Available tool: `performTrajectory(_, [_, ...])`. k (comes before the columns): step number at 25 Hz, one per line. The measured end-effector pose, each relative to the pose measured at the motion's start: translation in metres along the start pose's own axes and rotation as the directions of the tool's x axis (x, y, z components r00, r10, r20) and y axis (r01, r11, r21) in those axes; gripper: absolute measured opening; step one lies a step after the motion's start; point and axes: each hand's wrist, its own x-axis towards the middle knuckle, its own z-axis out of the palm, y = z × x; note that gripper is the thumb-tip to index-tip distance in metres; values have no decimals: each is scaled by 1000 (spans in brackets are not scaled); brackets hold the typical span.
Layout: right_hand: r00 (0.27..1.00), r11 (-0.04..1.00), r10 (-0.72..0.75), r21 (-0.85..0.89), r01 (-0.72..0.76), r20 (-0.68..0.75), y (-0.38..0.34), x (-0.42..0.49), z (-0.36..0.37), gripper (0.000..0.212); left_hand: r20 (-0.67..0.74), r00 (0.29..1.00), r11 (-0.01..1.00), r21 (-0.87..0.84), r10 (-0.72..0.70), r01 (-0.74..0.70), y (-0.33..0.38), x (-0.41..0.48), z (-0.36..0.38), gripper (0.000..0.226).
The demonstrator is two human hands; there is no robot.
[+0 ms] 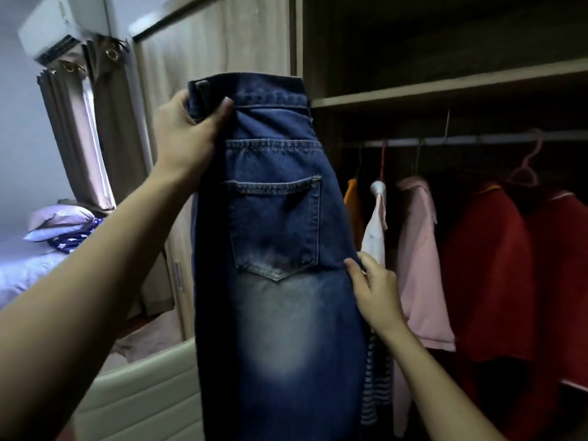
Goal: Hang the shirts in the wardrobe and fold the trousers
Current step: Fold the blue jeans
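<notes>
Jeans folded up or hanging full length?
Hanging, not folded up: the left hand grips the jeans at the waistband; the legs run out of frame.

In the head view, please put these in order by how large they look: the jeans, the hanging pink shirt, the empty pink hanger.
1. jeans: largest, though they are held close to the camera, which exaggerates their size.
2. pink shirt
3. empty pink hanger: smallest
</notes>
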Motion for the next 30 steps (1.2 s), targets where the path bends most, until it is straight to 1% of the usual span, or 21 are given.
performTrajectory(2, [999,999,42,27,-42,13,1,10,-5,25,41,999,1000,-22,9,-8,-3,-4,-1,48])
performTrajectory(4, [999,996,33,77,-36,35,4,12,-3,30,73,997,996,-84,33,-27,2,-7,-1,37])
performTrajectory(6, [982,988,67,129,-90,175,8,3,3,15,80,995,989,-140,64,-52,4,-8,0,31])
performTrajectory(8, [949,986,98,102,-134,300,16,-1,8,26,92,992,986,-150,89,-75,4,-6,-4,29])
performTrajectory(9, [940,984,116,90,-153,320,19,1,8,23,111,989,988,-132,99,-84,3,-5,-7,30])
performTrajectory(10, [934,978,131,110,-176,334,19,4,7,18,133,983,992,-40,127,-123,2,-3,-13,31])
performTrajectory(11, [927,973,137,129,-193,350,18,7,5,19,158,972,974,118,174,-194,1,-2,-19,29])
performTrajectory(13, [931,964,119,185,-192,346,20,10,3,50,214,947,858,410,241,-311,-2,0,-28,26])
performTrajectory(14, [930,957,103,219,-189,352,18,9,4,58,225,946,831,458,236,-316,-5,1,-32,28])
performTrajectory(15, [926,952,101,236,-197,365,17,7,5,57,225,950,840,454,216,-298,-12,3,-34,33])
performTrajectory(18, [910,920,117,302,-250,397,8,6,8,42,214,976,954,284,34,-95,-27,18,-37,41])
performTrajectory(20, [908,885,114,373,-277,403,-4,11,14,35,256,948,976,152,-191,155,-28,32,-38,38])
performTrajectory(21, [912,867,117,407,-287,394,-11,14,17,29,291,908,953,59,-302,298,-30,31,-40,37])
performTrajectory(22, [918,849,124,439,-295,376,-20,16,19,23,339,864,899,-98,-374,427,-30,22,-43,43])
performTrajectory(23, [928,835,131,466,-293,349,-24,18,21,20,391,818,776,-312,-421,549,-37,11,-46,54])
performTrajectory(24, [936,821,141,489,-293,323,-27,18,22,19,414,776,654,-424,-476,627,-52,-10,-50,66])
performTrajectory(25, [942,815,148,503,-289,300,-26,18,23,19,386,734,612,-406,-558,679,-68,-39,-52,77])
performTrajectory(27, [948,820,158,497,-283,277,-19,15,22,18,196,636,604,-200,-747,771,-102,-119,-56,84])
performTrajectory(28, [944,833,173,469,-293,282,-14,14,22,17,243,576,552,-164,-781,817,-109,-148,-56,79])
performTrajectory(29, [934,852,191,421,-311,303,-11,12,21,16,360,480,460,-145,-800,876,-108,-168,-54,71])
performTrajectory(30, [915,872,209,358,-334,345,-8,10,21,15,459,410,389,-146,-788,910,-105,-178,-54,62])
